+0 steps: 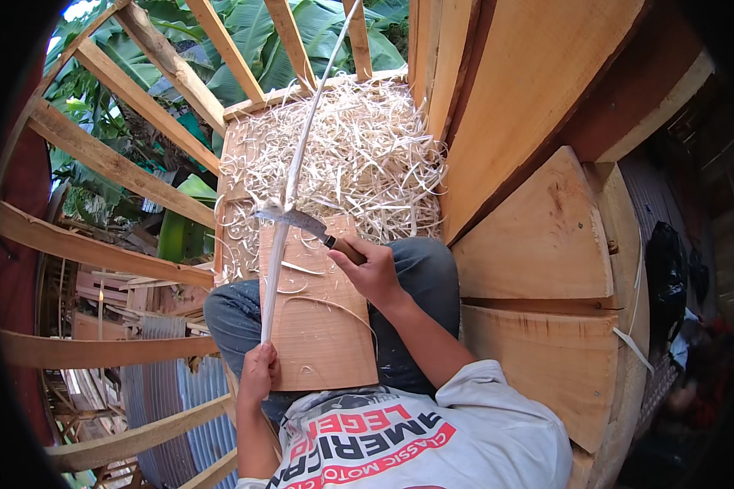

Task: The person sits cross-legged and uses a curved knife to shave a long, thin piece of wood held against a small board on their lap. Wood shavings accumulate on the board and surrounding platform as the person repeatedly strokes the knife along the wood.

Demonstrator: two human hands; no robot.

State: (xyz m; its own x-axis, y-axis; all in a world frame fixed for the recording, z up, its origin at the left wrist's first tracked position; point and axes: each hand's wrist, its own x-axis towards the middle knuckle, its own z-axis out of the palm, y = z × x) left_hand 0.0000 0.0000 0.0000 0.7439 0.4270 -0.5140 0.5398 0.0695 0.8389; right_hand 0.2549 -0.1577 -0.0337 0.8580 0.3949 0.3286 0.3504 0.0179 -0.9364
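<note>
Shavings (359, 155) heap beyond legs (420, 277); board (322, 334) rests on them, probably shielding them. Long pale strip (274, 277) slants over board, near end closed in left grip (258, 368), likely for steadiness. Knife (306, 222) crosses strip, handle wrapped by right grip (375, 275), seemingly for control.

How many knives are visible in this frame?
1: the curved knife, in the right hand, angled across the pale strip. The shavings might hide others.

Open-air woodwork spot, prob. a porch: slatted railing (122, 168), shavings (359, 155), knife (311, 224), w/ banana lvs (253, 41) beyond.
</note>
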